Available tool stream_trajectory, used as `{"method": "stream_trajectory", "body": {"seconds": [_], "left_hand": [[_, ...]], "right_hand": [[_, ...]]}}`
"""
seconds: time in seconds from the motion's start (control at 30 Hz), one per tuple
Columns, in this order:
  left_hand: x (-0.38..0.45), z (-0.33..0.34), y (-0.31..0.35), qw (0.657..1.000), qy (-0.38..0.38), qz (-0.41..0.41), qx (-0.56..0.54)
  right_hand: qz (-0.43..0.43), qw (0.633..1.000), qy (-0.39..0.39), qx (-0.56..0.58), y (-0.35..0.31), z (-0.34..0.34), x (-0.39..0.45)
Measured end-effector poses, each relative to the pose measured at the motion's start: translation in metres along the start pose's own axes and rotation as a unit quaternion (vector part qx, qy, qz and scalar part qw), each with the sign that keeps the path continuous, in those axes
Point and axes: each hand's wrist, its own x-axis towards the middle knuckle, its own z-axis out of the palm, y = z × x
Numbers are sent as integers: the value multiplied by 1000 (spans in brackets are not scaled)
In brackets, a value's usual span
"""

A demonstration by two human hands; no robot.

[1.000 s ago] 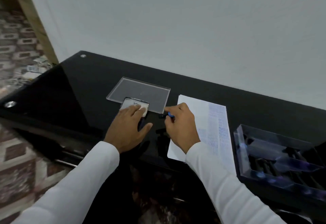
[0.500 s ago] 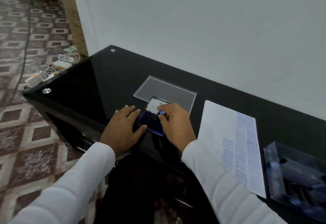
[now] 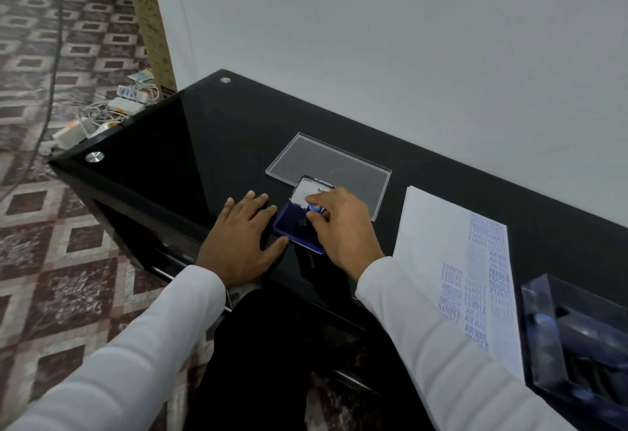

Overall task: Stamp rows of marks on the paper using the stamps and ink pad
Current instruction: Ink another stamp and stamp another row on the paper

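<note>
The blue ink pad (image 3: 295, 226) lies open on the black table, its white-labelled lid (image 3: 310, 189) tipped back. My right hand (image 3: 343, 226) pinches a small stamp with a blue top (image 3: 315, 208) and holds it down on the pad. My left hand (image 3: 242, 237) rests flat on the table, fingers spread, thumb against the pad's left edge. To the right lies the white paper (image 3: 438, 243), with columns of blue stamped words down its right half.
A clear plastic lid (image 3: 339, 165) lies behind the ink pad. A clear box (image 3: 577, 339) holding several dark stamps stands at the right edge. The black glass table (image 3: 190, 145) ends at a corner on the left; cables and power strips (image 3: 112, 111) litter the floor there.
My right hand carried the stamp from beside the paper leftward onto the ink pad. My left hand slid off the pad's lid to its left edge. The view swung left.
</note>
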Motion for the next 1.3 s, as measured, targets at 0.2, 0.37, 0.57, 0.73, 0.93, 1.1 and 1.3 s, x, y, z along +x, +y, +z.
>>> {"method": "stream_trajectory", "body": {"seconds": [0.2, 0.37, 0.57, 0.73, 0.93, 1.1, 1.3], "left_hand": [[-2, 2, 1, 1000, 20, 3, 7], [-1, 3, 2, 1000, 19, 1, 18], [-2, 5, 2, 999, 25, -2, 20], [-1, 5, 2, 1000, 18, -3, 23], [-1, 3, 3, 1000, 17, -5, 19], [-2, 4, 3, 1000, 18, -5, 21], [-4, 4, 4, 999, 30, -1, 16]], "right_hand": [[-9, 1000, -1, -12, 0, 1, 3], [-12, 1000, -4, -13, -2, -4, 3], [-8, 1000, -16, -14, -1, -3, 6], [2, 1000, -17, -8, 0, -2, 7], [14, 1000, -24, -4, 3, -3, 6], [14, 1000, -8, 4, 6, 2, 6], [0, 1000, 3, 15, 12, 7, 9]]}}
